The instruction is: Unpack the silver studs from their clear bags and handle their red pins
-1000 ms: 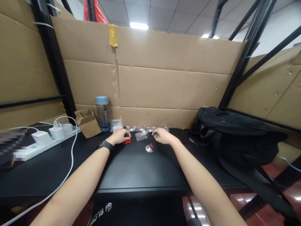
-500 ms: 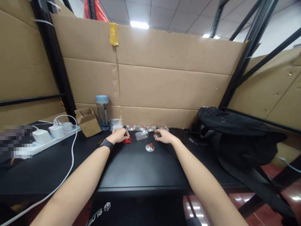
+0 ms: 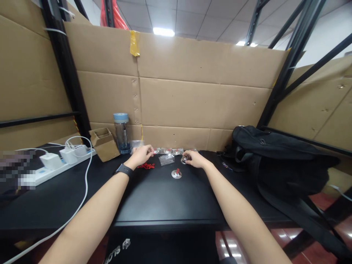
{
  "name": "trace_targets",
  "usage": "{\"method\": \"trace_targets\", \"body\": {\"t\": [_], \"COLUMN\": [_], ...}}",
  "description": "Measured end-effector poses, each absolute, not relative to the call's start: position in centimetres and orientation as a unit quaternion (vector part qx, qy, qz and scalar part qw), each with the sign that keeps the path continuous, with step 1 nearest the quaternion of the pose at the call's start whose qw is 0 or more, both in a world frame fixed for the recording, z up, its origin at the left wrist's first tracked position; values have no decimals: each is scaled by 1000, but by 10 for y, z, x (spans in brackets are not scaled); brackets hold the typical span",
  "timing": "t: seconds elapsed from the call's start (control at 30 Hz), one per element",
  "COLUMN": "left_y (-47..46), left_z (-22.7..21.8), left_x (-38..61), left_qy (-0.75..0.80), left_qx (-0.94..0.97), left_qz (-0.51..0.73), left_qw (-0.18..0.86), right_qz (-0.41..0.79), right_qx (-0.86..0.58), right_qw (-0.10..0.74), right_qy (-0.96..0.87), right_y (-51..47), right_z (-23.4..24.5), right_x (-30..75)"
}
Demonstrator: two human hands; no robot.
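Observation:
My left hand (image 3: 142,155), with a black watch on the wrist, is lifted a little above the black table (image 3: 154,198) with its fingers curled and pinched together; what they hold is too small to make out. A red string (image 3: 146,166) lies on the table just below it. My right hand (image 3: 194,158) is closed on a small round silver piece (image 3: 184,159). A second silver disc with a red knot (image 3: 176,173) lies in front of that hand. A small clear plastic bag (image 3: 166,159) lies between my hands.
A row of small packets (image 3: 170,150) lines the cardboard wall. A bottle with a blue lid (image 3: 121,132) and an open small carton (image 3: 105,144) stand at the back left. A white power strip (image 3: 55,163) with cables lies left. A black backpack (image 3: 277,161) fills the right.
My left hand has risen off the red string and moved slightly back, leaving the string lying on the table. My right hand stays closed on the silver piece.

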State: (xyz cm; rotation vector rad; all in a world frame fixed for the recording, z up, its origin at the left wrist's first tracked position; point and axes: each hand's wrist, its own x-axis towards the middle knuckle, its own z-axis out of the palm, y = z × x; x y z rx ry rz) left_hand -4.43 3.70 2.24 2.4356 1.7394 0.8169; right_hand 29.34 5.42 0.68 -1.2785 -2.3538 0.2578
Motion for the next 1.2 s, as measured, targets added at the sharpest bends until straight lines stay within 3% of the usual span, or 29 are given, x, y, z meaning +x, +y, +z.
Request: {"method": "trace_targets", "body": {"t": [0.2,0.53,0.97,1.2], "left_y": [20,11,7,8], "left_z": [36,32,28,25], "left_x": [-21,8,19,21], "left_qy": [475,383,375,360], "left_qx": [788,789,767,756], "left_qz": [387,473,517,535], "left_qw": [59,85,58,111], "right_qz": [126,335,358,361], "right_qx": [-406,-270,-248,-246], "right_qw": [355,500,521,518], "right_qy": [-833,-751,-734,-736], "right_y": [44,4,-8,-9], "right_z": [20,35,37,37], "right_x": [282,224,212,211]}}
